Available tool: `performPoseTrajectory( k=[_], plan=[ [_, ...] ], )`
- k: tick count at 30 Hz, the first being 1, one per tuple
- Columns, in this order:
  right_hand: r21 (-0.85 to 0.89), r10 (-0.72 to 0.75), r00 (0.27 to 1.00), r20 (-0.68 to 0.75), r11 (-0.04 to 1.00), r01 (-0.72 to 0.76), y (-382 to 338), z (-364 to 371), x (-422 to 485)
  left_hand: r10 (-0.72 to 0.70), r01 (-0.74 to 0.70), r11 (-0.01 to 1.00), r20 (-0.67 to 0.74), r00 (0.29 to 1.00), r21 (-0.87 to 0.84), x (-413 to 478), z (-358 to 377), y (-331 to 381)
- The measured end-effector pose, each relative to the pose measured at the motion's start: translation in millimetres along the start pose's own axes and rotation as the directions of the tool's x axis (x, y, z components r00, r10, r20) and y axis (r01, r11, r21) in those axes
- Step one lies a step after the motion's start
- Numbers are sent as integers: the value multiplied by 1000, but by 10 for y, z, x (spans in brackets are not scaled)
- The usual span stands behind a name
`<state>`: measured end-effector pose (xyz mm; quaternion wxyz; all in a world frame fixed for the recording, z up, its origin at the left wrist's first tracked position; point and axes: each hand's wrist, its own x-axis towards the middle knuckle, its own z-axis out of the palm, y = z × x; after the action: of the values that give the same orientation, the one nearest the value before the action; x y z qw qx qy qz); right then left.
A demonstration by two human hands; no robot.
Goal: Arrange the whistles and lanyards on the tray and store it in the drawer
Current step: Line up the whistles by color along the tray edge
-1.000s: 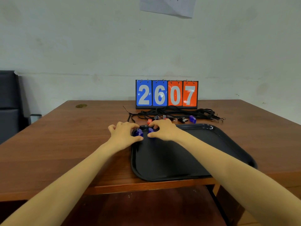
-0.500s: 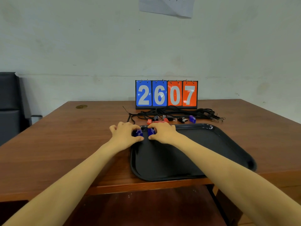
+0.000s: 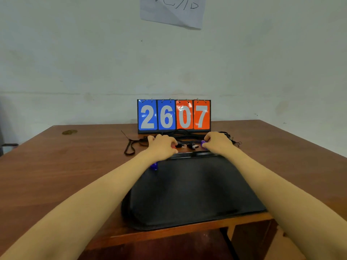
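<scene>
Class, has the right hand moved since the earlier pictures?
Yes. The right hand left the tray's far-left corner, going right and away, to below the scoreboard's 7.

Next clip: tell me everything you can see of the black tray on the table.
The black tray is rectangular with rounded corners and a low raised rim, matte, plastic-looking. It lies flat on the wooden table, its near edge close to the table's front edge. One blue whistle lies at its far left corner, partly hidden by the left forearm; otherwise its visible floor is bare. Both forearms cross above it; the left hand and right hand are beyond its far rim.
</scene>
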<state>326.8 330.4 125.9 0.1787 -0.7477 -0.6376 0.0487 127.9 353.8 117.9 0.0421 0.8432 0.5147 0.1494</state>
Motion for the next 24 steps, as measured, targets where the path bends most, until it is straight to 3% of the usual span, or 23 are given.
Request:
performPoseTrajectory(
  k=[6, 12, 15, 21, 24],
  plan=[
    [-8, 60, 994, 89, 998, -59, 283, 104, 458, -97, 91, 977, 17, 995, 192, 479, 140, -27],
    [-12, 59, 993, 98, 998, -58, 320, 280, 715, -102, 104, 995, 128, 986, -9, 614, 192, -227],
    [-10, 74, 992, 103, 997, -73, 314, 345, 744, -111, 108, 994, 138, 984, 32, 607, 230, -259],
    [1, 125, 989, 83, 992, -126, 314, 364, 731, -135, 130, 977, 14, 991, 167, 608, 302, -202],
    [16, 135, 989, 56, 991, -136, 335, 313, 694, -127, 119, 983, 52, 991, 143, 621, 299, -204]
  ],
)
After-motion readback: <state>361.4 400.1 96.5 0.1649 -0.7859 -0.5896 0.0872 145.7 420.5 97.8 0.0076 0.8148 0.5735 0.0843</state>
